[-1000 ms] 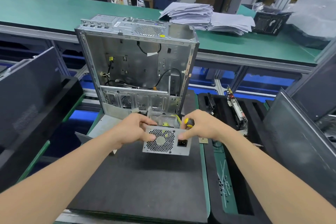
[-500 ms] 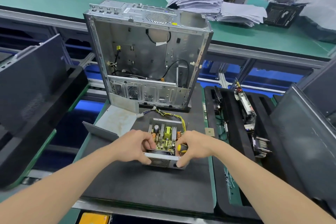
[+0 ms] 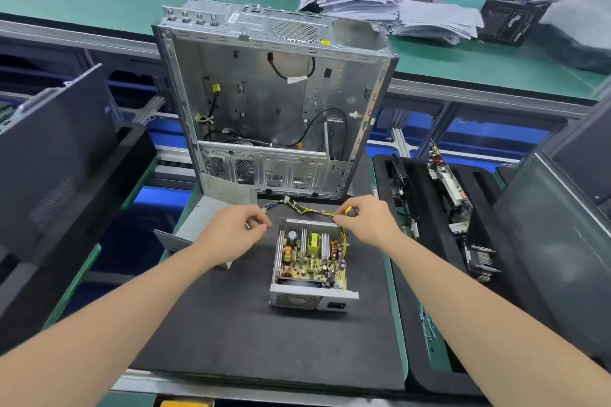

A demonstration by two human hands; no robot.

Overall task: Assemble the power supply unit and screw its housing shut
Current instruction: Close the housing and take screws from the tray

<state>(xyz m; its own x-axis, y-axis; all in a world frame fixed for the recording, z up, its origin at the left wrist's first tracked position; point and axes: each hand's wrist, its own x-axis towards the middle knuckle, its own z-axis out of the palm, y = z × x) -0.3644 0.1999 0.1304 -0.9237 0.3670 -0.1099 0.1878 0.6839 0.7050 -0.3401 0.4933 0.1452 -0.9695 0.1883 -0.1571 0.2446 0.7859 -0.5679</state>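
The open power supply unit (image 3: 310, 263) lies flat on the black mat (image 3: 251, 334), circuit board up, fan grille facing me. Its yellow and black cable bundle (image 3: 304, 209) runs out of the far end. My left hand (image 3: 231, 231) has its fingers curled and pinches a small pale thing at the cable's left end; what it is cannot be made out. My right hand (image 3: 367, 225) grips a yellow-and-black screwdriver handle (image 3: 351, 211) and touches the cables at the unit's far right corner. The grey metal cover (image 3: 211, 225) lies left of the unit, partly under my left hand.
An empty computer case (image 3: 274, 102) stands upright just behind the mat. Black foam trays with circuit boards (image 3: 449, 195) sit to the right, dark panels (image 3: 56, 149) lean at both sides. A green bench behind carries paper stacks (image 3: 380, 6).
The unit was held up with its fan face toward me, then set flat on the mat. Both hands have left its near end and moved to the cables at the far end.
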